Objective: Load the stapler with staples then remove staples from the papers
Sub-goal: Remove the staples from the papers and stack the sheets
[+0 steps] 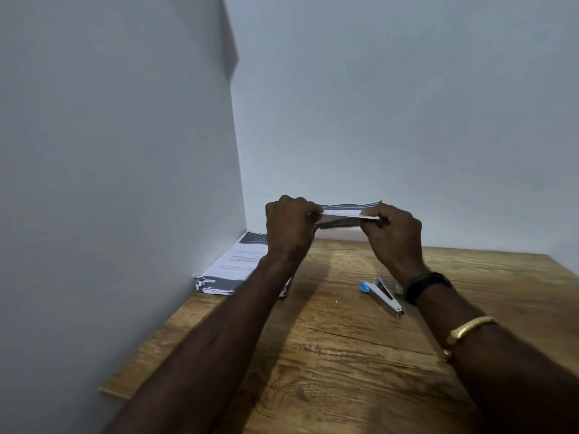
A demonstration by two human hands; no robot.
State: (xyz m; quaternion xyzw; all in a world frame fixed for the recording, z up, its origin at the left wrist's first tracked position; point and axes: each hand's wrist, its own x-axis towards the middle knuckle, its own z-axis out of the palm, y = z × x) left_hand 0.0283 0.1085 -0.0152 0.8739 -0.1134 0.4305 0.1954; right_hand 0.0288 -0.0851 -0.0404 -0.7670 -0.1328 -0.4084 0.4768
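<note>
Both hands hold a thin sheaf of printed papers (347,211) edge-on in the air above the back of the wooden table. My left hand (289,227) grips its left end and my right hand (396,236) pinches its right end. A stack of printed papers (233,264) lies flat in the corner against the left wall, partly hidden by my left forearm. The blue and silver stapler (382,296) lies on the table below my right wrist, which hides its far end.
A wooden table (329,355) fills the lower view, with pale walls close on the left and at the back. A small pale object (398,288) sits beside the stapler, mostly hidden by my wrist.
</note>
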